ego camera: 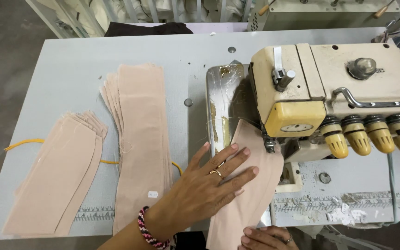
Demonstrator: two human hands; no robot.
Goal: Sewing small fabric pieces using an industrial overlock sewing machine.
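Nearest the camera, her right hand (267, 238) pinched the near end of a pink fabric piece (251, 185), fingers curled shut on its edge at the table's front lip. Her left hand (209, 183) lay flat on the same piece, fingers spread, pressing it down. The piece ran up to the foot of the cream sewing machine (329, 92), its far end just at the needle area, so the seam looked barely begun. Two stacks waited to the left: a long strip stack (142, 139) and a stack of curved pieces (59, 176), well apart from the machine. Grey table (70, 65) lay bare beyond them, giving room leftward; the machine crowded the right.
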